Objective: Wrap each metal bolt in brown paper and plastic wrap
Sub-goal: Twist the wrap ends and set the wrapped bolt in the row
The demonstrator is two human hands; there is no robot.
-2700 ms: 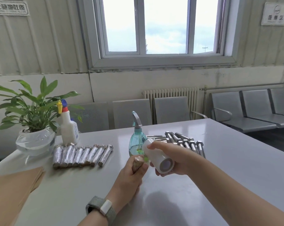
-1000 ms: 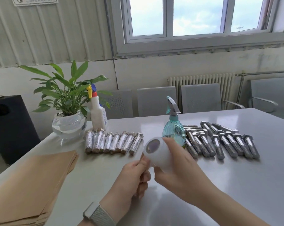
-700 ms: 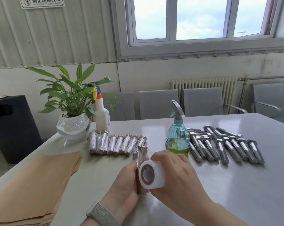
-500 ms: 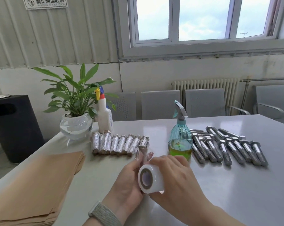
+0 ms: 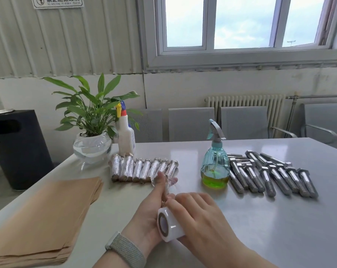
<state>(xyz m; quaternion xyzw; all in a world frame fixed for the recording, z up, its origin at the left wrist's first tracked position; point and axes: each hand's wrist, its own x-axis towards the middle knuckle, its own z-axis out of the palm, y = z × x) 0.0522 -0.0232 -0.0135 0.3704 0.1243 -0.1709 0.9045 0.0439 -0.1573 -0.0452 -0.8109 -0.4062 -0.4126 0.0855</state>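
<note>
While the left hand [image 5: 152, 207] gripped the bolt [image 5: 166, 187] upright above the table [image 5: 279, 219], the right hand [image 5: 198, 215], curled round the roll of plastic wrap [image 5: 168, 226], had dropped from the bolt's upper end to its lower end within the last half second. That suggested the film was being wound down the shaft, though how much brown paper it covered was hard to tell behind the fingers. Eight or so finished bundles [image 5: 142, 169] lay in a row beyond; the bare bolts [image 5: 270, 176] and stacked brown paper [image 5: 43, 215] awaited their turn.
</note>
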